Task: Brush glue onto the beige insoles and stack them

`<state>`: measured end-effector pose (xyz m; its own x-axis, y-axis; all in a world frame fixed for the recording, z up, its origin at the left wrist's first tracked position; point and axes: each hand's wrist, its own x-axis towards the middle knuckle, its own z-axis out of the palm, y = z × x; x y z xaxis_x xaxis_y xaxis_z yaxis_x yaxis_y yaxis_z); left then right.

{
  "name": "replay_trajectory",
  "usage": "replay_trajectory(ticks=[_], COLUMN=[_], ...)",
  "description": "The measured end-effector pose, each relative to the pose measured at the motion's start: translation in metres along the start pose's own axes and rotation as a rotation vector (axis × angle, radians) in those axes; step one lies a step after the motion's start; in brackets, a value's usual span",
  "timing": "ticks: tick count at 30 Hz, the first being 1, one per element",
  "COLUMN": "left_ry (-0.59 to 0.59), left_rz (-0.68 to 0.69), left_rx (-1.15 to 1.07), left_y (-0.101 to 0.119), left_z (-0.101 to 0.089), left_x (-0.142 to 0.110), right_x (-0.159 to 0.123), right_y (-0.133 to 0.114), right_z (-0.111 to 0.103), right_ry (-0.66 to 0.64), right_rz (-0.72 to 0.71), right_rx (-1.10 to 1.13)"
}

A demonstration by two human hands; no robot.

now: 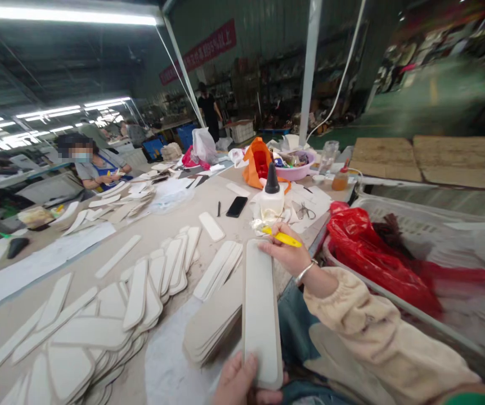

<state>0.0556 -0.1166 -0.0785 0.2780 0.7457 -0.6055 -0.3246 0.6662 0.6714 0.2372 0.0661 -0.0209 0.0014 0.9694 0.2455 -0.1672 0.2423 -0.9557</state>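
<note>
A long pale panel [261,315] with rounded corners is held upright in front of me, its edges bordered in a darker tone. My left hand [245,379] grips its lower end, thumb on the front face. At the upper end my right hand [290,253] touches the panel with its fingers while closed on a yellow-handled tool [287,238]; the tool's tip is hard to make out against white stuff. Just beyond stands a white bottle [272,198] with a black cone cap, whitish crust around its base. A fanned stack of panels [212,323] leans left of the held one.
Many pale panels [111,332] lie piled at left. A black phone [237,206], scissors [305,211], an orange bag [257,163] and a pink basin [295,169] sit further back. A crate with a red plastic bag [377,253] stands right. A co-worker [103,163] sits across the table.
</note>
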Motion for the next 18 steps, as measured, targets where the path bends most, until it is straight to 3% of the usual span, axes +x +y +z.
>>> replay_trajectory(ticks=[6,18], left_ry=[-0.068,0.009], left_rz=[0.1,0.08], left_rx=[0.001,0.025], left_y=[0.004,-0.004], left_z=[0.011,0.015], left_x=[-0.012,-0.009], right_x=[0.0,0.0], right_y=[0.008,0.015], right_z=[-0.007,-0.011], right_ry=[0.001,-0.023], right_rz=[-0.024,0.014], right_rx=[-0.025,-0.004])
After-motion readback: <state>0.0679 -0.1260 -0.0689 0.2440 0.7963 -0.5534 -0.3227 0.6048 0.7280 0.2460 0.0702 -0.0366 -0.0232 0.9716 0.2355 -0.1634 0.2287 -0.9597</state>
